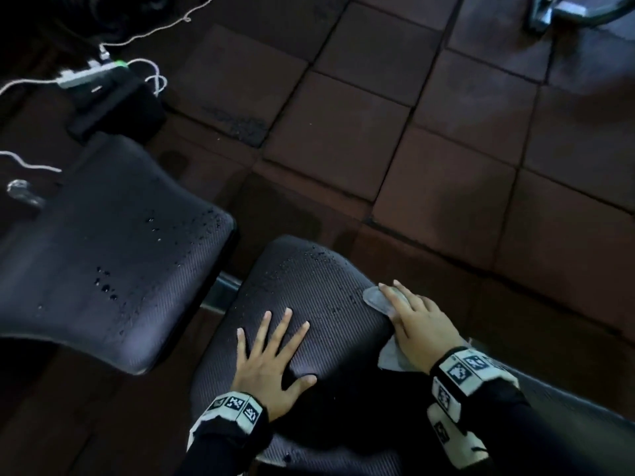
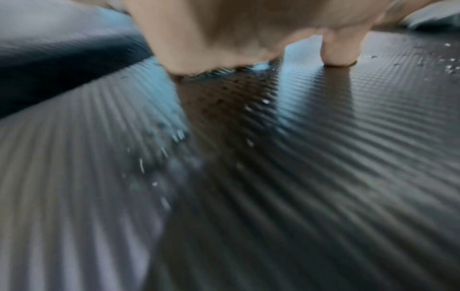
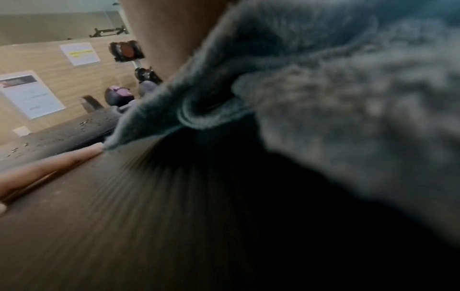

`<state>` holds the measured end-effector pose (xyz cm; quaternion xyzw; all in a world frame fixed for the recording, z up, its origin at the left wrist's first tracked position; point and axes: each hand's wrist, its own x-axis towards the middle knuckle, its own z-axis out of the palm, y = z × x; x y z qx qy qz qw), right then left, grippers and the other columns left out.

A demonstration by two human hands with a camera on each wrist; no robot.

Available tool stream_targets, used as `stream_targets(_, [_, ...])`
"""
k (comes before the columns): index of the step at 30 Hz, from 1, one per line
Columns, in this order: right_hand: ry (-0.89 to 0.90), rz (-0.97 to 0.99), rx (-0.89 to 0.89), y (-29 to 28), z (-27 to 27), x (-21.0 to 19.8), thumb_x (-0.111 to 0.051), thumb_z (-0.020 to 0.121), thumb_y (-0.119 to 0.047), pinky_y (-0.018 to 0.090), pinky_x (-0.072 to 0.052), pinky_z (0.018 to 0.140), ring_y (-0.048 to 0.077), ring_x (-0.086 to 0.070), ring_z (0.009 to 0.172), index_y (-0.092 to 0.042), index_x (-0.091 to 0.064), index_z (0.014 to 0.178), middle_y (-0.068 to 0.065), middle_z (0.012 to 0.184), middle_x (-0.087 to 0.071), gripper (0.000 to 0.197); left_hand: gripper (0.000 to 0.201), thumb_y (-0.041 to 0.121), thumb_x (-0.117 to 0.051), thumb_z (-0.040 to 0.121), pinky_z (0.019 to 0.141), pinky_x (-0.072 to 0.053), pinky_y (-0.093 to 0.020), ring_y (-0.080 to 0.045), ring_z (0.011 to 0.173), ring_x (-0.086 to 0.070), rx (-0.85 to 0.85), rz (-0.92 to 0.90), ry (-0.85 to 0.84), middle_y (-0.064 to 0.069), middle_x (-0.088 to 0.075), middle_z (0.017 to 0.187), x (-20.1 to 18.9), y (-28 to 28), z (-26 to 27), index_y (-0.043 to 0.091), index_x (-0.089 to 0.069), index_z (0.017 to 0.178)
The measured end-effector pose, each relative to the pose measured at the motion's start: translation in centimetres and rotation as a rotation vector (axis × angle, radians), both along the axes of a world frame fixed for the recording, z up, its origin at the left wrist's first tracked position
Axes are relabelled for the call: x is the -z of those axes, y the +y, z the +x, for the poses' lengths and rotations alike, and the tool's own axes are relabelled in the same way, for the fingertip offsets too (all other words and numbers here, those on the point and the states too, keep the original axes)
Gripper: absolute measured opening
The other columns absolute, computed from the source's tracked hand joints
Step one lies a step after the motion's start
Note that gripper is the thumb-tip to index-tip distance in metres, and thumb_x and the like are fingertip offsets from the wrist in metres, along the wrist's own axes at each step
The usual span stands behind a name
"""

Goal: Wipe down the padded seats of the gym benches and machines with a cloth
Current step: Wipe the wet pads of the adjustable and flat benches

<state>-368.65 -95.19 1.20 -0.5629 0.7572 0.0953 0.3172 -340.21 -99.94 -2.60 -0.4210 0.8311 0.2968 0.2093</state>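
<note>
A ribbed dark padded seat (image 1: 309, 304) of a gym bench sits in front of me, dotted with water drops near its far edge. My left hand (image 1: 271, 355) lies flat on it with fingers spread. My right hand (image 1: 412, 324) presses a grey cloth (image 1: 376, 298) onto the seat's right edge, fingers straight over it. In the left wrist view the palm (image 2: 211, 35) rests on the wet ribbed pad (image 2: 323, 157). The right wrist view is mostly filled by the grey cloth (image 3: 323, 88) against the pad (image 3: 124, 216).
A second, larger padded section (image 1: 113, 242) with droplets lies to the left, a metal frame bar (image 1: 223, 286) between the two pads. Dark rubber floor tiles (image 1: 412, 132) spread beyond. A power strip with white cables (image 1: 92, 72) sits at top left. Machine feet (image 1: 563, 12) show top right.
</note>
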Motion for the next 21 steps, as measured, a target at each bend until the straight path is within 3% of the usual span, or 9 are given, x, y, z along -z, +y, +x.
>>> stream_targets(3, [-0.01,-0.019,-0.014,-2.5,1.0,-0.1,-0.026,0.1,-0.033,0.04,-0.024,0.113,0.028,-0.021,0.14,-0.039,-0.007,0.148,-0.009,0.158,-0.005,0.053,0.092,0.093,-0.006,0.068,0.107,0.031,-0.046,-0.012,0.138,0.037,-0.345,-0.04,-0.009,0.01,0.04,0.15,0.1,2.4,1.0,0.047,0.025,0.142])
stream_targets(5, [-0.014,-0.014,-0.067,-4.5,2.0,0.0,-0.026,0.101,-0.032,0.042,-0.017,0.116,0.03,-0.01,0.143,-0.038,-0.004,0.149,-0.009,0.158,0.003,0.053,0.096,0.095,-0.001,0.059,0.109,0.025,-0.049,-0.015,0.136,0.04,-0.627,-0.005,-0.062,0.009,0.043,0.147,0.0,4.3,1.8,0.049,0.026,0.139])
stream_targets(7, [0.009,0.009,-0.152,-6.4,3.3,0.4,-0.027,0.101,-0.03,0.045,-0.009,0.117,0.03,0.001,0.145,-0.038,0.002,0.149,-0.008,0.157,0.012,0.056,0.103,0.097,0.008,0.052,0.114,0.014,-0.053,-0.022,0.14,0.033,-0.798,0.019,-0.1,0.011,0.037,0.15,0.0,5.7,2.1,0.047,0.024,0.14])
stream_targets(11, [0.103,-0.033,-0.391,-7.9,6.6,0.9,-0.027,0.1,-0.033,0.048,0.004,0.115,0.03,0.016,0.143,-0.033,0.004,0.15,-0.006,0.157,0.014,0.058,0.1,0.095,0.011,0.051,0.114,0.013,-0.052,-0.022,0.142,0.029,-0.867,0.05,-0.099,0.017,0.039,0.144,0.2,6.2,1.9,0.049,0.027,0.138])
stream_targets(14, [0.065,-0.041,-0.605,-6.0,8.0,0.4,-0.03,0.1,-0.032,0.047,0.013,0.111,0.029,0.016,0.143,-0.031,0.003,0.15,-0.006,0.155,0.015,0.06,0.098,0.094,0.005,0.051,0.113,0.015,-0.051,-0.02,0.141,0.031,-0.871,0.071,-0.095,0.019,0.043,0.14,0.0,6.1,1.9,0.05,0.03,0.135])
stream_targets(15, [0.043,-0.053,-0.69,-4.6,8.2,0.3,-0.037,0.098,-0.031,0.048,0.01,0.112,0.03,0.011,0.143,-0.031,0.0,0.15,-0.006,0.155,0.012,0.063,0.098,0.093,0.002,0.051,0.113,0.015,-0.051,-0.02,0.141,0.031,-0.873,0.082,-0.098,0.02,0.043,0.139,0.0,5.9,2.0,0.05,0.03,0.135])
stream_targets(18, [0.061,-0.025,-0.863,0.1,6.6,0.1,-0.049,0.082,-0.033,0.049,-0.018,0.113,0.028,-0.022,0.14,-0.032,-0.03,0.143,-0.005,0.151,-0.032,0.064,0.098,0.092,0.003,0.05,0.114,0.014,-0.051,-0.021,0.141,0.032,-0.869,0.124,-0.13,0.021,0.048,0.135,-0.5,5.6,2.0,0.049,0.033,0.133])
stream_targets(19, [0.081,-0.001,-0.873,1.4,5.5,-0.1,-0.045,0.08,-0.035,0.045,-0.019,0.111,0.026,-0.025,0.138,-0.034,-0.035,0.141,-0.007,0.148,-0.038,0.061,0.098,0.092,0.004,0.049,0.114,0.014,-0.052,-0.021,0.14,0.032,-0.866,0.143,-0.137,0.021,0.05,0.133,-0.7,5.5,2.0,0.049,0.035,0.132])
stream_targets(21, [0.097,0.035,-0.895,3.1,2.6,-0.6,-0.038,0.082,-0.038,0.042,-0.015,0.11,0.024,-0.024,0.138,-0.037,-0.036,0.141,-0.009,0.149,-0.035,0.06,0.098,0.091,0.004,0.048,0.114,0.014,-0.052,-0.021,0.14,0.033,-0.861,0.173,-0.137,0.021,0.052,0.131,-1.0,5.2,1.9,0.049,0.037,0.13])
